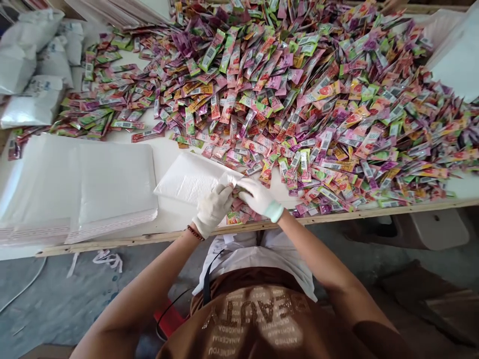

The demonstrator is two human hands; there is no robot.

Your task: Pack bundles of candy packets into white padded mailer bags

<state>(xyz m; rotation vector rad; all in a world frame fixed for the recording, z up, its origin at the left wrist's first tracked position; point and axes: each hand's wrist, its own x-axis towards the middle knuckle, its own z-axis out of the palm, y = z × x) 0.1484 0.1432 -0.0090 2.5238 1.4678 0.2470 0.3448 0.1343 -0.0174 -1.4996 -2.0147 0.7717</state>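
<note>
A white padded mailing envelope point(190, 177) lies on the table in front of me, its right end between my two gloved hands. My left hand point(214, 207) is closed, fingertips pinching the corner of that end. From the other side, my right hand point(258, 197) has its fingers pressed on the same end. Just what the fingertips do there is partly hidden. Small colourful stick sachets point(239, 217) lie beneath and beside my hands, in pink, green, purple and orange.
A huge heap of sachets point(284, 85) covers the table's middle and right. To the left lie stacked flat white mailers point(116, 179); behind them stand filled white packages point(33, 99). The wooden table edge point(359, 215) runs before me. A plastic stool point(437, 232) sits at the right.
</note>
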